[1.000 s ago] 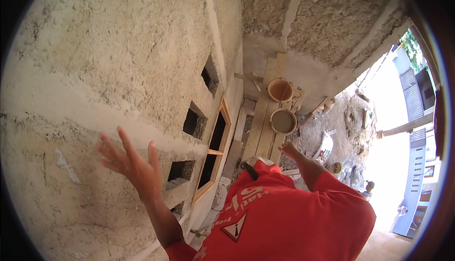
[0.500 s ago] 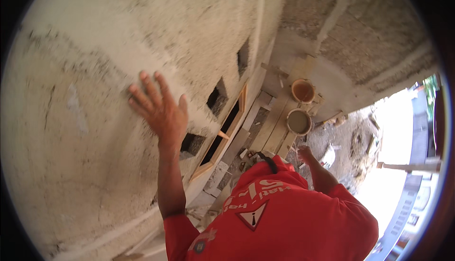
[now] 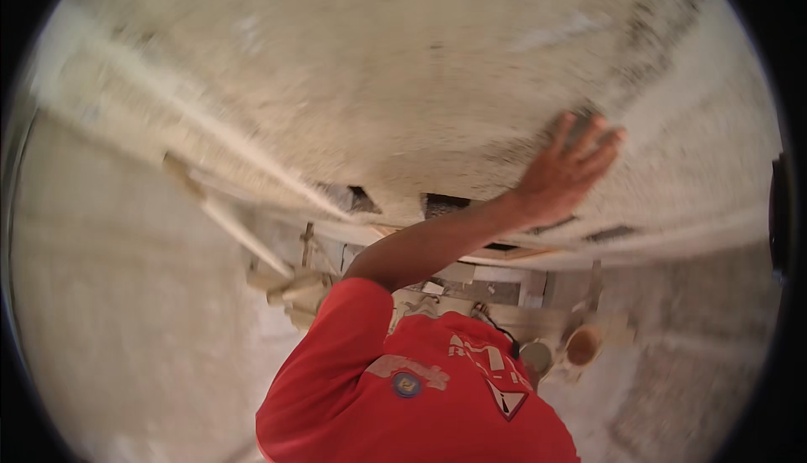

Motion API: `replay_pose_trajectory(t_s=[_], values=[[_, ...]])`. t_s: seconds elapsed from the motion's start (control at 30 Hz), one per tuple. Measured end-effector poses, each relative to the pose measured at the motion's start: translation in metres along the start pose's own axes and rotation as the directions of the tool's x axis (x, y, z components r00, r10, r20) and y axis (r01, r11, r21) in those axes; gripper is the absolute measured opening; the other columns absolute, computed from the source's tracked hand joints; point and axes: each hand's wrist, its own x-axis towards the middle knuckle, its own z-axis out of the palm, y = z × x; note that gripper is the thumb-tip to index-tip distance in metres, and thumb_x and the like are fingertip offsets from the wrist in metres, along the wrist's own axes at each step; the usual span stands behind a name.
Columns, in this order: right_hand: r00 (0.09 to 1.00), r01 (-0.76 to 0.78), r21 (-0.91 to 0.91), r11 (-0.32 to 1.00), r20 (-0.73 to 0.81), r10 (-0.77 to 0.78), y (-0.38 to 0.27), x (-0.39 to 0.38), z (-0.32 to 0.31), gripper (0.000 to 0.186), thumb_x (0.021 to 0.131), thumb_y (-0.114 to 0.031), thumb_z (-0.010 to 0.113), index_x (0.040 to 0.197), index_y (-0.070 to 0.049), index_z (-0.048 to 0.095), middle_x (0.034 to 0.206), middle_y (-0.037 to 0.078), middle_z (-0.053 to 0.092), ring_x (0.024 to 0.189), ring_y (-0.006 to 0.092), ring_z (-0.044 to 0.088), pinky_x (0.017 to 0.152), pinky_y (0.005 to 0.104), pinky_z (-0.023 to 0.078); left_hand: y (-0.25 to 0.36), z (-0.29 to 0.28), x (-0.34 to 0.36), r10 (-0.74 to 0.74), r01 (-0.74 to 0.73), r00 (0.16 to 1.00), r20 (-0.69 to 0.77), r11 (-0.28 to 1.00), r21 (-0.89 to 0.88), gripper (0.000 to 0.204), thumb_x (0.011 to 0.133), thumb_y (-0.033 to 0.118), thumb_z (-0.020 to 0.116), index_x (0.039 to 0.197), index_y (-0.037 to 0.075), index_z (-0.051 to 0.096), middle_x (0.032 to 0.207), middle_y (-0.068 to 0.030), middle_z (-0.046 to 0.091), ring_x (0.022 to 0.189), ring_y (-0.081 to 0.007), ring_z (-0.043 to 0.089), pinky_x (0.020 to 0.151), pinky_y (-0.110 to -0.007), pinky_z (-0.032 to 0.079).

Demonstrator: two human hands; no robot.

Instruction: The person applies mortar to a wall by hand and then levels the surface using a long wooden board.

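Observation:
My left hand (image 3: 565,173) is raised against a rough, beige plastered wall (image 3: 378,84), fingers spread and holding nothing. Its palm faces the surface; whether all of it touches, I cannot tell. Below the forearm, the wall has dark rectangular holes, one of them a rough-edged opening (image 3: 443,204). My right hand does not show; the red-shirted body hides that side. Nearest there are two round buckets: one with grey contents (image 3: 535,355) and a brown-orange one (image 3: 582,345).
Under me runs a plank platform (image 3: 513,320) along the foot of the wall. A wooden pole (image 3: 248,236) leans at the left, by a bundle of timber pieces (image 3: 294,291). Another wall (image 3: 118,295) closes off the left side, somewhat blurred.
My view has swung left along the wall, bringing the left corner and timber in. My left hand, still spread at the wall, now appears farther right. The right hand has dropped out of sight.

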Motion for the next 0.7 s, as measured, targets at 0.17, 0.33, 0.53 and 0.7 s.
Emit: replay_pose_trajectory(t_s=[0.17, 0.33, 0.53, 0.7], values=[[0.897, 0.257, 0.096, 0.962, 0.348, -0.274, -0.139, 0.043, -0.008, 0.028, 0.086, -0.016, 0.057, 0.112, -0.005, 0.058, 0.085, 0.008, 0.060, 0.067, 0.0165, 0.058, 0.052, 0.0294, 0.048, 0.001, -0.006, -0.008, -0.079, 0.068, 0.965, -0.251, 0.996, -0.055, 0.047, 0.082, 0.015, 0.059, 0.128, 0.008, 0.051, 0.153, -0.0102, 0.016, 0.143, -0.0344, 0.001, 0.111, -0.062, 0.013], [0.478, 0.788, -0.527, 0.318, 0.197, -0.856, -0.332, 0.001, 0.097, 0.030, 0.091, -0.021, 0.051, 0.110, 0.000, 0.062, 0.108, 0.012, 0.064, 0.088, 0.0239, 0.061, 0.075, 0.0301, 0.051, 0.011, 0.001, -0.020, -0.140, 0.156, 0.933, -0.332, 0.987, 0.024, 0.036, 0.084, 0.020, 0.060, 0.119, 0.012, 0.056, 0.152, -0.0058, 0.021, 0.143, -0.0303, 0.005, 0.111, -0.059, 0.020], [-0.217, 0.885, -0.361, -0.295, 0.240, -0.946, -0.468, -0.207, 0.231, 0.034, 0.097, -0.017, 0.046, 0.122, 0.005, 0.054, 0.121, 0.019, 0.057, 0.112, 0.0307, 0.055, 0.094, 0.0390, 0.047, 0.027, 0.003, -0.007, -0.179, 0.214, 0.889, -0.422, 0.976, 0.036, 0.031, 0.085, 0.020, 0.060, 0.115, 0.012, 0.058, 0.150, -0.0044, 0.023, 0.143, -0.0296, 0.006, 0.109, -0.060, 0.025], [-0.785, 0.539, -0.138, -0.831, 0.276, -0.555, -0.518, -0.263, 0.294, 0.032, 0.097, -0.019, 0.048, 0.121, 0.000, 0.055, 0.133, 0.020, 0.047, 0.119, 0.0358, 0.050, 0.100, 0.0461, 0.041, 0.038, -0.003, -0.013, -0.232, 0.276, 0.876, -0.423, 0.960, 0.045, 0.033, 0.085, 0.018, 0.059, 0.116, 0.008, 0.057, 0.150, -0.0069, 0.024, 0.143, -0.0337, 0.007, 0.109, -0.061, 0.024]])
